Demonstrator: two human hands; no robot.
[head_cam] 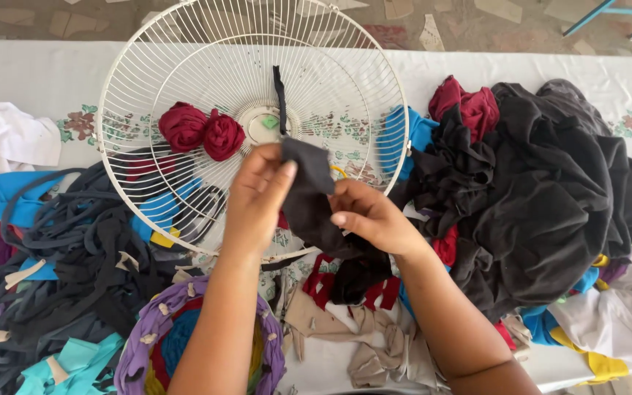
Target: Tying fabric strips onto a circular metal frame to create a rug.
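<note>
My left hand (256,196) and my right hand (371,214) both grip a strip of black cloth (310,197) held up in front of me. Its upper end runs as a thin black strip (280,89) threaded through a white round wire fan guard (184,66) that leans on the table. Two dark red cloth rosettes (200,130) are tied onto the guard left of its hub (263,123). The cloth's lower end hangs down between my forearms.
A heap of black cloth (543,190) with dark red and blue pieces lies at the right. Grey, black and blue strips (74,249) pile at the left. A round purple woven mat (155,322) and beige scraps (360,336) lie near me on the white tablecloth (31,73).
</note>
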